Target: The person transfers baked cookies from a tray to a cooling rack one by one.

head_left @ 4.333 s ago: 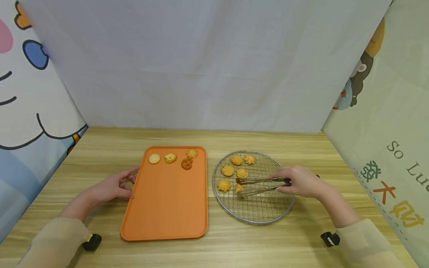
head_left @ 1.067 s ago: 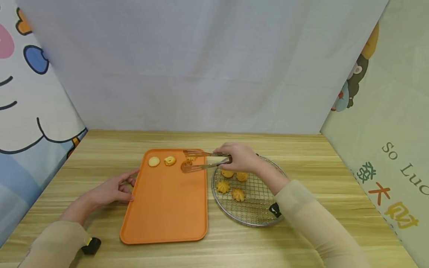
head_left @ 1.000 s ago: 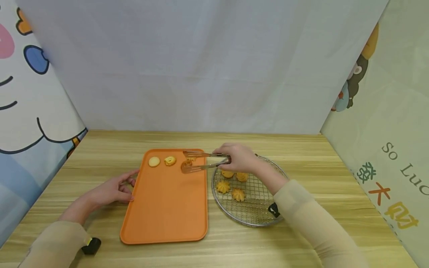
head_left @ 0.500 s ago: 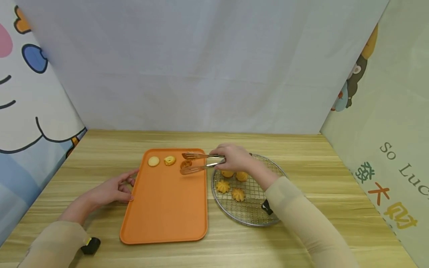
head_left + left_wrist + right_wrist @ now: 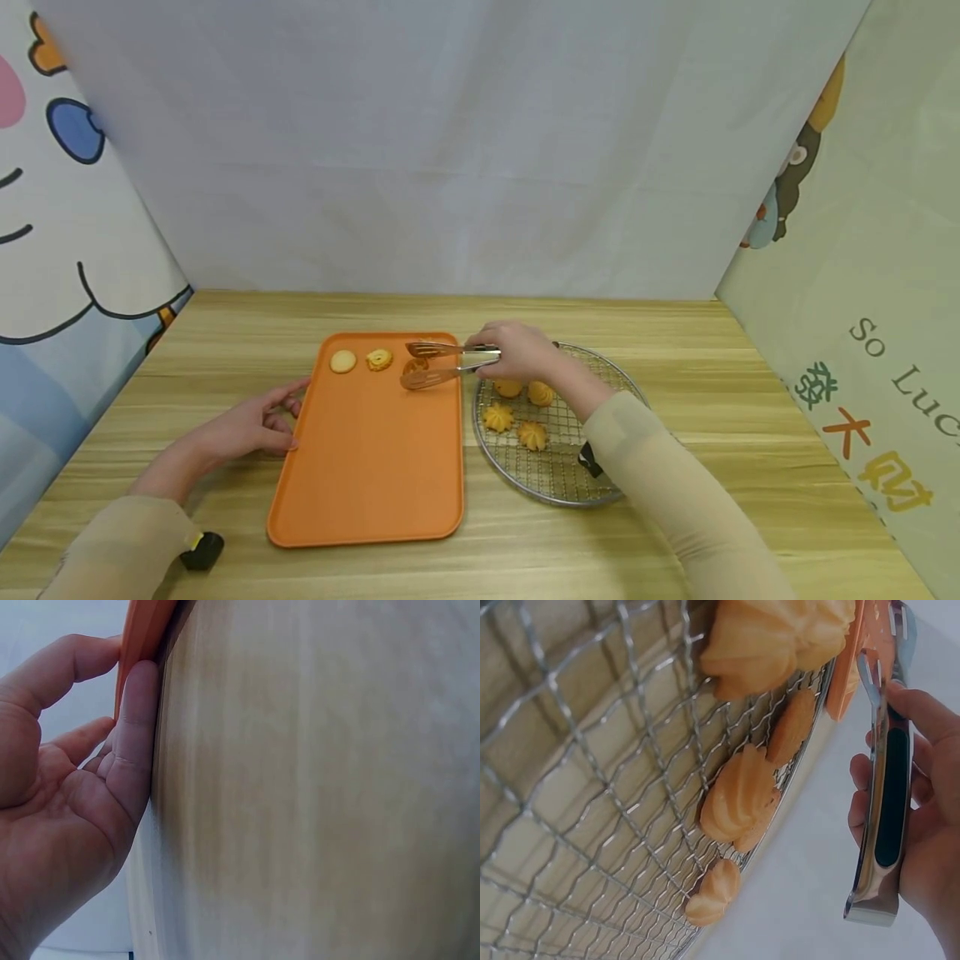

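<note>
Nearest, the right sleeve [image 5: 675, 508] and the black wrist camera [image 5: 590, 460] reach across the round wire rack [image 5: 543, 477]. If that forearm dips or swings back low, it could knock the rack and set the cookies sliding; whether it touches the wire I cannot tell. The rack rests on the wooden surface [image 5: 540, 542], with two fluted cookies [image 5: 532, 436] in plain sight and more partly covered by the right hand.

To the left, the orange tray [image 5: 367, 483] could skid if it were bumped, since the left hand [image 5: 258, 425] seems only lightly placed there. That hand comes in low from the side, its fingers loosely bent, with thumb and fingertip touching the rim. I cannot tell if any finger goes underneath.

Farther in, the right hand [image 5: 517, 352] is palm down over the rack's far left side, the arm slanting in from the near right. Its fingers are wrapped around the metal tongs [image 5: 442, 350], which point left over the tray. The tongs' tips stand apart, with no cookie visibly clamped, and the pretzel cookie [image 5: 415, 367] shows between them. A squeeze or sideways sweep here might drag or crack it. Beyond their reach sit a swirl-topped cookie [image 5: 378, 360] and a plain round cookie [image 5: 342, 362], near the tray's far edge. A white cloth [image 5: 450, 167] hangs behind.
</note>
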`<act>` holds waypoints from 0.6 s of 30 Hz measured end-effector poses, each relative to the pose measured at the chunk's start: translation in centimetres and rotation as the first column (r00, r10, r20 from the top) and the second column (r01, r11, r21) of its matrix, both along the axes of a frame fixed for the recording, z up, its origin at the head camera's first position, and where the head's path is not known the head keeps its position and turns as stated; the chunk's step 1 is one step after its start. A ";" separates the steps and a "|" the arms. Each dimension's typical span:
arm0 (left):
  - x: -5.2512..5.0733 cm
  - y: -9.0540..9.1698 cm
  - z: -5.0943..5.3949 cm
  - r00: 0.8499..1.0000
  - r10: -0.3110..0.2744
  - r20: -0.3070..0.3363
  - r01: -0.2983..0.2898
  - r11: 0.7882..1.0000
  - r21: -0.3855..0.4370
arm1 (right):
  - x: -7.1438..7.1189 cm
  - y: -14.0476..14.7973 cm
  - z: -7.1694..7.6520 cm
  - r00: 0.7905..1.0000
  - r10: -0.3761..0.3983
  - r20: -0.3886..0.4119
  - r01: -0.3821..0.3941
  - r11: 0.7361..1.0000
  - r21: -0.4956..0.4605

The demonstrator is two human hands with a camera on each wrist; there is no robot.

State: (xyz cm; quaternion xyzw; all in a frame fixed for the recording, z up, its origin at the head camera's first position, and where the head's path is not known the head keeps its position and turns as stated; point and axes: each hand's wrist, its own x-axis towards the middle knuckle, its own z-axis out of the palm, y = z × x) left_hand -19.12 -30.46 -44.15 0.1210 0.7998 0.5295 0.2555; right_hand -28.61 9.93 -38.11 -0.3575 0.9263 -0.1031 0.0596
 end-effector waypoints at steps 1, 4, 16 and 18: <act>0.0 0.0 0.0 1.000 0.000 0.000 0.000 1.000 0.002 | -0.1 0.0 -0.1 1.000 0.002 0.001 -0.002 1.000 -0.004; 0.0 0.0 0.0 1.000 0.000 -0.001 0.000 1.000 0.006 | -0.2 0.0 -0.3 1.000 0.005 0.008 -0.005 1.000 -0.010; 0.0 0.1 0.1 1.000 -0.005 -0.017 0.005 1.000 -0.009 | -0.1 0.2 -0.3 0.999 0.006 0.040 -0.005 1.000 -0.026; 0.0 0.2 0.1 1.000 -0.006 -0.015 0.006 1.000 -0.006 | -0.1 0.2 -0.3 0.999 0.004 0.040 -0.003 1.000 -0.024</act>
